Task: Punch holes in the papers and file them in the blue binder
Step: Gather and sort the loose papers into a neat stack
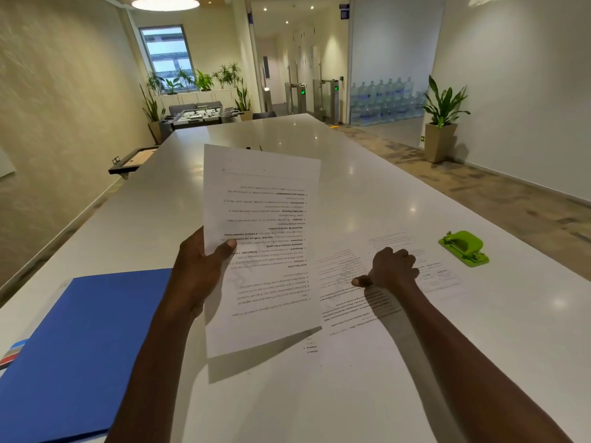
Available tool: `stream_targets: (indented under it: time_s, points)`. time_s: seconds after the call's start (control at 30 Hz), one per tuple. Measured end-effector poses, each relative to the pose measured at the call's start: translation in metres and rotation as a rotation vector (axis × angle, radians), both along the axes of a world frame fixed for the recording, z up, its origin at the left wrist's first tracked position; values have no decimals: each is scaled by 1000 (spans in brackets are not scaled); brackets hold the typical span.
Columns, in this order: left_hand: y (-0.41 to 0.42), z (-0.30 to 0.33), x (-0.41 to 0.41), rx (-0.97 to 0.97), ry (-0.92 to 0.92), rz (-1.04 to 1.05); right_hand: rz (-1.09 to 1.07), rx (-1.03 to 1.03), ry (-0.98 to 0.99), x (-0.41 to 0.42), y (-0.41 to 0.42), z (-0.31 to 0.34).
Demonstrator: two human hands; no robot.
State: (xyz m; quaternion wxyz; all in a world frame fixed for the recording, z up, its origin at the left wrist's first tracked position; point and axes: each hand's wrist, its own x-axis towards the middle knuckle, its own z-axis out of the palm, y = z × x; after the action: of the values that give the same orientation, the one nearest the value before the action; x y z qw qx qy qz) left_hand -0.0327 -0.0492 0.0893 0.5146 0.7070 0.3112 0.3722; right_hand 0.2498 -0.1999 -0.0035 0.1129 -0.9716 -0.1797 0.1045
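Observation:
My left hand (200, 266) pinches a printed sheet of paper (262, 238) by its left edge and holds it up above the table, text upside down. Other printed sheets (377, 302) lie flat on the white table (367, 174). My right hand (391, 268) rests on them with its fingers curled under; whether it holds a sheet is not visible. The blue binder (73, 350) lies closed at the near left. A green hole punch (463, 247) sits on the table to the right of the papers, apart from both hands.
A long white table runs away from me. Coloured tabs (12, 354) stick out at the binder's left edge. A black-framed board (132, 159) sits at the table's far left edge. Potted plants (443, 119) and water bottles (383, 97) stand beyond.

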Motion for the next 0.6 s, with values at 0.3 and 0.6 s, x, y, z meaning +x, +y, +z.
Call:
stream_targets:
  time_s: [0.3, 0.6]
  points:
    - [-7, -1, -6, 22, 9, -2, 70, -28, 87, 8, 11, 6]
    - [-11, 3, -12, 22, -1, -4, 22, -2, 9, 9, 5, 3]
